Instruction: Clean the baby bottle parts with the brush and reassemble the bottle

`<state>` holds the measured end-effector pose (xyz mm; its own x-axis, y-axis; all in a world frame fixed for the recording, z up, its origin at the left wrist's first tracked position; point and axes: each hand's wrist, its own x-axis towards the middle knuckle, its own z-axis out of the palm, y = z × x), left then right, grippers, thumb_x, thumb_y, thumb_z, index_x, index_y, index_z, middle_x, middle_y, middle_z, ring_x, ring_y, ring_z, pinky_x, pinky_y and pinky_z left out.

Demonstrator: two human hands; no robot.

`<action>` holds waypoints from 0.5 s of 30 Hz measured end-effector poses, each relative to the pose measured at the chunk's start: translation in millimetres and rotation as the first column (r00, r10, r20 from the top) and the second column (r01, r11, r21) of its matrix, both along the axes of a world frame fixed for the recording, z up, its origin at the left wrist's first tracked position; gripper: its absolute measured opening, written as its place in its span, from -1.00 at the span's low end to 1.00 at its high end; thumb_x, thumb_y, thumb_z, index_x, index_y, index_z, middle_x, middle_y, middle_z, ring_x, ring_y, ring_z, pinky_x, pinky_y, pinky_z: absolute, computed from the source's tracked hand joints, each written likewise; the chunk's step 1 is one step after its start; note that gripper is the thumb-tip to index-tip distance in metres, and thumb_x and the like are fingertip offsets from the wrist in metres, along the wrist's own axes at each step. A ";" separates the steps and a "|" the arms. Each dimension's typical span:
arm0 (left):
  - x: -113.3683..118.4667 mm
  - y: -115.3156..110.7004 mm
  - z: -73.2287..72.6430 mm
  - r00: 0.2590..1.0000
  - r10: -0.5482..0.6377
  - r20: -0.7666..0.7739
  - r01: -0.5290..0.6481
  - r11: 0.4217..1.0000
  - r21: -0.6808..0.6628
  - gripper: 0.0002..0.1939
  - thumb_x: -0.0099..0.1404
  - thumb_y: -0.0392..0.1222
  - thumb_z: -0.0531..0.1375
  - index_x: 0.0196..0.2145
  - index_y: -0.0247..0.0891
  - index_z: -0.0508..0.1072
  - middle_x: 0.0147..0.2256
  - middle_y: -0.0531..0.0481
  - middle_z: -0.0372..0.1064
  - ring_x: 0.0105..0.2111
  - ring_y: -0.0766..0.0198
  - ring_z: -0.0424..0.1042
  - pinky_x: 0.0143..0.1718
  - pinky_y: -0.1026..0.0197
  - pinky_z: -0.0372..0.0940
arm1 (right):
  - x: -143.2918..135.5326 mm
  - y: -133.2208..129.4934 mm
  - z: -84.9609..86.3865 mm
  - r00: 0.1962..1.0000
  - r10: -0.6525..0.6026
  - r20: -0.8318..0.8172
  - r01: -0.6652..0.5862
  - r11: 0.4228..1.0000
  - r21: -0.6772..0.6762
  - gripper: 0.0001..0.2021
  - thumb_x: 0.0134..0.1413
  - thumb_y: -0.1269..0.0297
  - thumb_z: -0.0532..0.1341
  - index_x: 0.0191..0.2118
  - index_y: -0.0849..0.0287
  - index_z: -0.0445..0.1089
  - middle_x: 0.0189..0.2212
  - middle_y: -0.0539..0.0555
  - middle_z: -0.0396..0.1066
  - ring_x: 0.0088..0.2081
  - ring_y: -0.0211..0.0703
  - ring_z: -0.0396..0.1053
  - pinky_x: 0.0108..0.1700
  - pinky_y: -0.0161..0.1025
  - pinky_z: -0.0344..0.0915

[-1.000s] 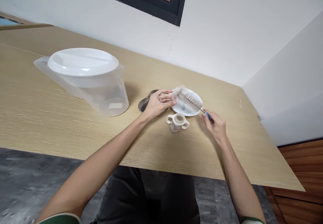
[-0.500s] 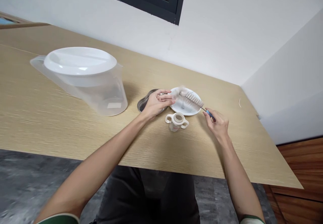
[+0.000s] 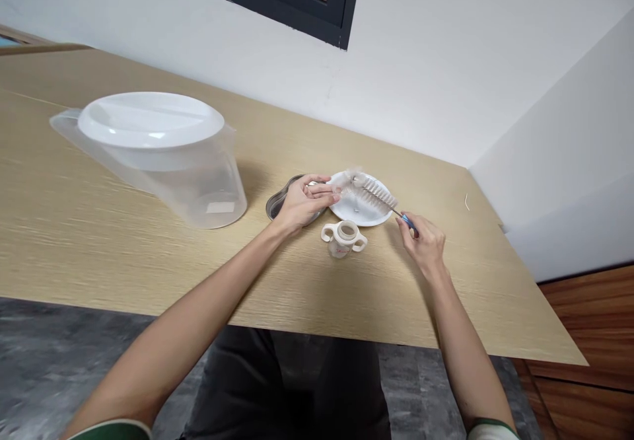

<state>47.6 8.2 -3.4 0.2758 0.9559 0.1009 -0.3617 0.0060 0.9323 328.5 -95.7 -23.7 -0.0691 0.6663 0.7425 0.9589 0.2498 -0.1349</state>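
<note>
My right hand (image 3: 424,240) is closed on the blue handle of a bottle brush (image 3: 377,195) with pale bristles. The brush points left over a white plate (image 3: 359,214). My left hand (image 3: 308,201) has its fingers stretched toward the brush tip and holds nothing; whether the fingertips touch the bristles I cannot tell. Beneath that hand lies a shiny metal tray (image 3: 276,203), partly covered by it. In front of the plate a small clear bottle with a cream two-handled collar (image 3: 343,238) stands upright with its mouth uncovered.
A large translucent pitcher (image 3: 185,182) with a white lid stands on the wooden table (image 3: 123,248) at the left. Near the right edge lies a thin white strip (image 3: 466,202). Behind the table is a white wall with a dark-framed window (image 3: 317,14).
The whole view has shifted slightly, so everything appears a little further left. My hands and the brush hold nearly the same places relative to the plate.
</note>
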 end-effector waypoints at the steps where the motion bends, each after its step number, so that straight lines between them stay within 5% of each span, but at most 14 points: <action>1: -0.2 0.2 -0.1 1.000 0.001 -0.004 -0.001 1.000 0.009 -0.33 -0.19 -0.18 0.57 -0.13 -0.29 0.42 -0.21 -0.11 0.60 -0.19 0.17 0.60 0.00 0.07 0.45 | 1.4 0.1 0.6 1.000 -0.008 -0.020 0.008 1.000 0.016 -0.72 0.35 0.11 0.19 -0.15 0.17 0.57 -0.37 0.11 0.61 -0.43 -0.20 0.51 -0.31 -0.27 0.37; 6: -0.8 2.0 -2.9 0.996 0.073 -0.060 -0.066 0.992 0.112 -0.33 -0.20 -0.18 0.57 -0.12 -0.30 0.44 -0.16 -0.13 0.58 -0.15 0.18 0.58 0.04 0.06 0.44 | -2.8 -1.3 2.1 0.987 0.015 -0.163 -0.002 0.997 0.081 -0.70 0.34 0.08 0.18 -0.14 0.17 0.55 -0.29 0.15 0.63 -0.42 -0.17 0.51 -0.33 -0.23 0.40; 10: -0.8 4.6 -6.1 0.991 0.101 -0.087 -0.085 0.982 0.170 -0.35 -0.20 -0.16 0.57 -0.14 -0.29 0.45 -0.14 -0.13 0.57 -0.16 0.20 0.57 0.05 0.06 0.44 | -5.1 -0.4 -1.4 0.989 0.077 -0.130 -0.081 0.996 -0.029 -0.71 0.35 0.09 0.18 -0.10 0.16 0.55 -0.26 0.14 0.63 -0.36 -0.16 0.54 -0.29 -0.24 0.42; 15: -0.8 7.1 -8.7 0.985 0.132 -0.109 -0.104 0.968 0.230 -0.36 -0.17 -0.15 0.56 -0.12 -0.30 0.47 -0.13 -0.16 0.57 -0.14 0.15 0.57 0.07 0.02 0.44 | 1.8 3.1 -5.5 0.989 -0.010 -0.148 0.004 0.999 -0.045 -0.70 0.34 0.06 0.18 -0.12 0.15 0.56 -0.21 0.15 0.64 -0.29 -0.11 0.57 -0.25 -0.21 0.44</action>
<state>46.8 15.3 -12.1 0.1860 0.9397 0.2870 -0.2304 -0.2423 0.9424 330.3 -92.6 -29.2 0.0446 0.6990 0.7137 0.9291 0.2336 -0.2868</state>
